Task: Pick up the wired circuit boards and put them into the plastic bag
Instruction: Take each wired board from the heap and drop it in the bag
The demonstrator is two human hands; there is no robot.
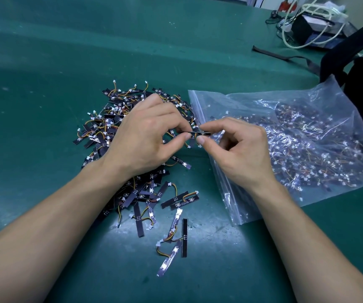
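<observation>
Two hands, left hand (pixel 145 136) and right hand (pixel 237 149), pinch one circuit board (pixel 199 134) (held level) beside the plastic bag (pixel 296 138).

Materials and finishes on my bench.

Green table mat (pixel 45 84): matt, scuffed with whitish smears, a dull sheen under the lamp. Clear plastic zip bag (pixel 252 99): thin film, glossy, heavily crinkled, throwing white glints. Heap of thin black circuit-board strips (pixel 110 125): smooth, mostly matt black laminate, a few faces nearest me shining pale in the light. Thin orange and yellow wires (pixel 162 254): plastic-sheathed, ending in small white plastic connectors (pixel 158 244). Single black board strip (pixel 200 134), pinched between my left hand (pixel 145 136) and my right hand (pixel 239 149): smooth, slight gloss. Black fabric bag (pixel 362 73), far right: matt cloth. White cables (pixel 320 9), at the back: smooth, glossy sheath.
</observation>
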